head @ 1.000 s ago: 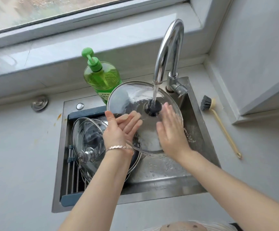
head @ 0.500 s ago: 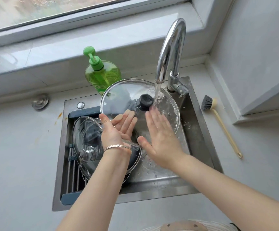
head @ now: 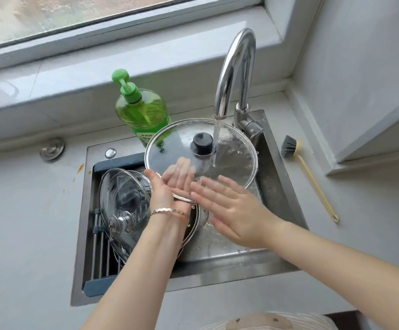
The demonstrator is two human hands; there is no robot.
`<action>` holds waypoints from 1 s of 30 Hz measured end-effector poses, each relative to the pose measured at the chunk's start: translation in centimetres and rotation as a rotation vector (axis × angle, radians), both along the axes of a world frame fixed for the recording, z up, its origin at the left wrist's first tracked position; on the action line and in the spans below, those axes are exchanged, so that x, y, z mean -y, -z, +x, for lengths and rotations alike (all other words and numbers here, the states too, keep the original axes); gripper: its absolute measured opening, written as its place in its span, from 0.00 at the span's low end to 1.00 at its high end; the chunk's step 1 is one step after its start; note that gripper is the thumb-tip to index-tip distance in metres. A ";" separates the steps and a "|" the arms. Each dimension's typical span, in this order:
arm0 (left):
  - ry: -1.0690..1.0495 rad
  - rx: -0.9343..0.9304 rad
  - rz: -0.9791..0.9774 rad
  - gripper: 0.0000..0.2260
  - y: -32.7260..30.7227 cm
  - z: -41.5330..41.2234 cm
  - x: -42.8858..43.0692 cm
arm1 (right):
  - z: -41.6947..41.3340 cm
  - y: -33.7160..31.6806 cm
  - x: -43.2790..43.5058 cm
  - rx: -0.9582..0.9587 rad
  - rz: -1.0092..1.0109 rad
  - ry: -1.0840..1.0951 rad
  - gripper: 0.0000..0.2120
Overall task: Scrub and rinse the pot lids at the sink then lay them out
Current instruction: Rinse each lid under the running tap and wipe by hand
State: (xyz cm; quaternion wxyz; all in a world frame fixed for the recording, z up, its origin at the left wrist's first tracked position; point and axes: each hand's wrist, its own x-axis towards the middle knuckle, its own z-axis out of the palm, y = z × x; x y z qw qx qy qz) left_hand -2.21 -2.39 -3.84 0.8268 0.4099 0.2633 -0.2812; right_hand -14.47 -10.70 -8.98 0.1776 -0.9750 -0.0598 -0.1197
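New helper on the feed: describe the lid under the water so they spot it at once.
Find the steel sink and its curved tap. The lid is the big glass one tilted under the running water, its near edge held by the left hand. Its black knob sets it apart from the stacked lids at the sink's left, where the knob that shows is shiny metal.

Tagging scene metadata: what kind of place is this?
Probably a home kitchen: a steel sink under a running faucet, a green dish soap bottle behind it, a glass pot lid under the water.
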 end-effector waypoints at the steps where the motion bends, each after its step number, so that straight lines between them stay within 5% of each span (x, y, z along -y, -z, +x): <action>1: -0.014 0.002 -0.015 0.22 -0.1 0.1 -0.1 | -0.7 0.4 0.6 -0.030 0.009 0.063 0.24; 4: -0.021 -0.011 -0.024 0.22 0.0 0.2 -0.4 | -1.2 1.0 0.5 -0.086 0.042 0.211 0.29; 9: 0.080 0.010 0.046 0.22 0.5 -0.7 -0.8 | -0.4 0.3 -0.7 0.012 0.259 0.048 0.23; 14: 0.265 0.073 0.130 0.23 0.5 -1.2 -1.8 | -1.4 1.9 3.7 -0.073 1.183 1.045 0.20; 16: 0.362 0.084 0.141 0.21 0.3 -1.3 -1.7 | -1.6 2.7 4.7 -0.173 1.680 1.122 0.19; 18: 0.453 0.098 0.143 0.16 0.3 -1.5 -1.3 | -2.1 2.6 5.2 -0.153 1.974 1.116 0.14; 23: 0.580 -0.026 0.333 0.07 2.4 -1.4 -0.5 | -3.2 1.5 6.0 -0.078 1.773 1.236 0.09; 30: 0.664 -0.376 0.439 0.21 4.6 -1.9 -1.4 | -1.5 -2.2 7.1 -0.109 1.423 1.060 0.06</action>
